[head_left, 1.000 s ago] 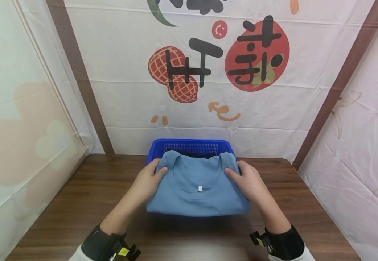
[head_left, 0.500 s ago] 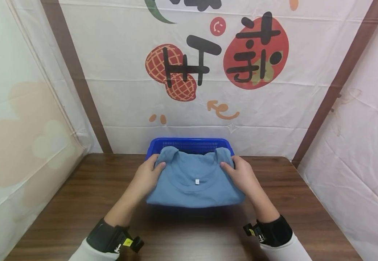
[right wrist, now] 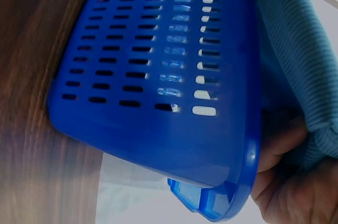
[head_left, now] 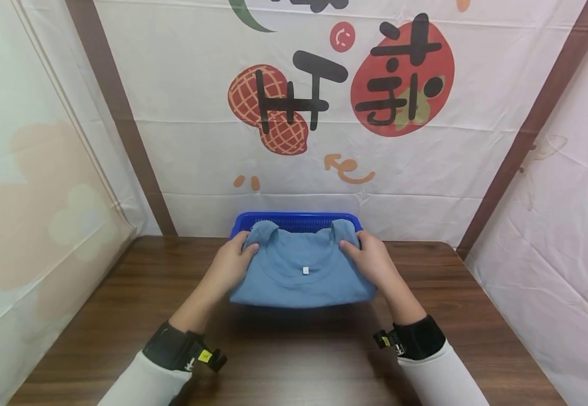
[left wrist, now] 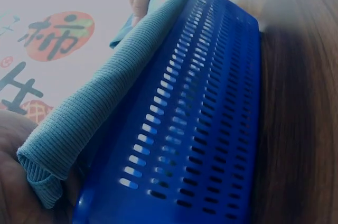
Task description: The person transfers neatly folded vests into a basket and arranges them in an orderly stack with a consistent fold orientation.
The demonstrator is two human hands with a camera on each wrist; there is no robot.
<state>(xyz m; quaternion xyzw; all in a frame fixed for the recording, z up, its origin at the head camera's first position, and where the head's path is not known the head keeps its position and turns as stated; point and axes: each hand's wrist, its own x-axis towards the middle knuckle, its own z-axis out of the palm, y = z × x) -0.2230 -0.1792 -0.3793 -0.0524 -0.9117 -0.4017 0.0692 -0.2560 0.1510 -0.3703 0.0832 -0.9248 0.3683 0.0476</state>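
A folded blue T-shirt (head_left: 299,282) with a small white neck label is held over a blue plastic basket (head_left: 299,219). My left hand (head_left: 230,262) grips its left side, thumb on top of the cloth. On the opposite side my right hand (head_left: 372,259) grips it the same way. The left wrist view shows the shirt's ribbed fold (left wrist: 111,86) along the rim of the slotted basket wall (left wrist: 195,102). In the right wrist view, fingers (right wrist: 301,192) are curled at the cloth just beside the basket rim. The shirt hides most of the basket's inside.
The basket stands on a brown wooden table (head_left: 284,361), close to its back edge. Behind rises a white printed cloth wall (head_left: 197,158), with further cloth walls at left and right. Both wrists wear black camera straps (head_left: 418,338).
Both hands have moved the shirt forward, farther over the basket. Its front edge now lies farther from me, and the dark patch seen earlier inside the basket is covered.
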